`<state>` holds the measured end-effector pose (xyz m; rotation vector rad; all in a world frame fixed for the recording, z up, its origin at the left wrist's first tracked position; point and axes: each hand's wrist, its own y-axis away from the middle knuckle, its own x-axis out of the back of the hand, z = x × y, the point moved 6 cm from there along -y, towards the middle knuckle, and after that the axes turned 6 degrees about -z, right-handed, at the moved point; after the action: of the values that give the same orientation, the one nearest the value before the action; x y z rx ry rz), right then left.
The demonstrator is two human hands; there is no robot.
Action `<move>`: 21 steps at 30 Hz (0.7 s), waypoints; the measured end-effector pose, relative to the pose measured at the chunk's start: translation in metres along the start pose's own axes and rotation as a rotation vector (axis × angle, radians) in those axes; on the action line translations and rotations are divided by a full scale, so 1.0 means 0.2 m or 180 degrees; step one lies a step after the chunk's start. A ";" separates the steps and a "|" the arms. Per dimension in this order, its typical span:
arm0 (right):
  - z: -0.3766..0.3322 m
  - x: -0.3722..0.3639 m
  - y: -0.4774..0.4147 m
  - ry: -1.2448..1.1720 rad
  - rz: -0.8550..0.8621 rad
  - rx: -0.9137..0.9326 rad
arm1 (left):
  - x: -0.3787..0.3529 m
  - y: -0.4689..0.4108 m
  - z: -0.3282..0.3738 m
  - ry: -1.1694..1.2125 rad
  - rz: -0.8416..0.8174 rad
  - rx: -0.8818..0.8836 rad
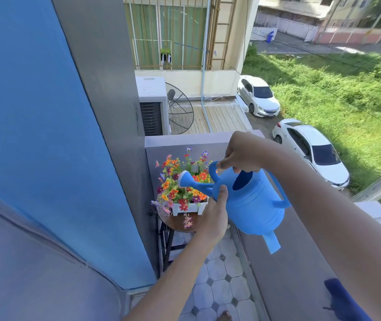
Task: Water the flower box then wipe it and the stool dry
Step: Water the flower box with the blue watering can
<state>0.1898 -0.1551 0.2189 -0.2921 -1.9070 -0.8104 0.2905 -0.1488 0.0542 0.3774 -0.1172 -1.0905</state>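
A white flower box [190, 207] full of orange, red and purple flowers [180, 179] stands on a round brown stool [180, 222] with a dark metal frame, in the balcony corner. I hold a blue watering can [254, 202] tilted left, its white-faced rose [184, 178] over the flowers. My right hand [242, 154] grips the can's top handle. My left hand [215, 212] presses against the can's side below the spout. A dark blue cloth [337, 300] lies on the ledge at lower right.
A grey balcony wall ledge [289, 262] runs along the right. A blue and grey wall [57, 135] closes the left. The floor has white octagonal tiles [219, 286]. Beyond the balcony are an air-conditioner unit [153, 105], parked cars and grass below.
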 end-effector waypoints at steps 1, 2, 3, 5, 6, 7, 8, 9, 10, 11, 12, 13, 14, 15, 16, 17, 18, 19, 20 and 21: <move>0.01 0.00 0.01 -0.0014 0.0012 -0.0030 | -0.01 -0.01 -0.01 -0.0062 -0.0019 -0.0002; 0.02 0.01 0.02 -0.0027 0.0039 -0.0059 | -0.02 -0.03 -0.01 -0.0133 -0.0043 -0.0002; 0.03 0.02 0.03 -0.0036 0.0083 -0.0093 | -0.04 -0.04 -0.02 -0.0172 -0.0082 -0.0008; 0.05 0.04 0.04 -0.0075 0.0180 -0.0161 | -0.06 -0.03 0.05 -0.0084 -0.0211 -0.0070; 0.06 0.05 0.05 -0.0101 0.0219 -0.0188 | -0.07 -0.02 0.08 0.0027 -0.0266 -0.0083; 0.07 0.06 0.05 -0.0110 0.0235 -0.0206 | -0.07 -0.01 0.11 0.0144 -0.0293 -0.0080; 0.08 0.07 0.05 -0.0106 0.0239 -0.0224 | -0.09 -0.01 0.13 0.0228 -0.0326 -0.0076; 0.09 0.08 0.05 -0.0102 0.0230 -0.0250 | -0.10 -0.01 0.14 0.0289 -0.0366 -0.0070; 0.10 0.08 0.05 -0.0098 0.0213 -0.0276 | -0.11 -0.02 0.14 0.0330 -0.0405 -0.0065; 0.11 0.09 0.05 -0.0099 0.0192 -0.0300 | -0.12 -0.02 0.14 0.0365 -0.0445 -0.0057; 0.11 0.09 0.06 -0.0098 0.0173 -0.0308 | -0.13 -0.02 0.13 0.0394 -0.0468 -0.0048; 0.11 0.09 0.06 -0.0082 0.0166 -0.0306 | -0.14 -0.03 0.12 0.0405 -0.0479 -0.0044; 0.11 0.09 0.07 -0.0048 0.0164 -0.0300 | -0.15 -0.03 0.12 0.0416 -0.0495 -0.0048; 0.10 0.09 0.07 -0.0010 0.0164 -0.0290 | -0.15 -0.03 0.11 0.0434 -0.0490 -0.0054; 0.09 0.09 0.07 0.0010 0.0163 -0.0281 | -0.14 -0.04 0.11 0.0452 -0.0463 -0.0054; 0.08 0.09 0.07 0.0010 0.0163 -0.0264 | -0.13 -0.04 0.10 0.0459 -0.0440 -0.0060; 0.06 0.09 0.06 0.0003 0.0167 -0.0241 | -0.11 -0.04 0.10 0.0456 -0.0405 -0.0062; 0.05 0.09 0.06 -0.0003 0.0178 -0.0216 | -0.10 -0.04 0.10 0.0450 -0.0377 -0.0063; 0.04 0.09 0.05 -0.0007 0.0189 -0.0193 | -0.08 -0.04 0.10 0.0449 -0.0360 -0.0054; 0.02 0.09 0.05 -0.0017 0.0198 -0.0172 | -0.05 -0.04 0.10 0.0466 -0.0331 -0.0045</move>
<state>0.1831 -0.1480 0.2373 -0.3853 -1.8739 -0.8212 0.2731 -0.1475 0.0708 0.4531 0.0404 -1.1619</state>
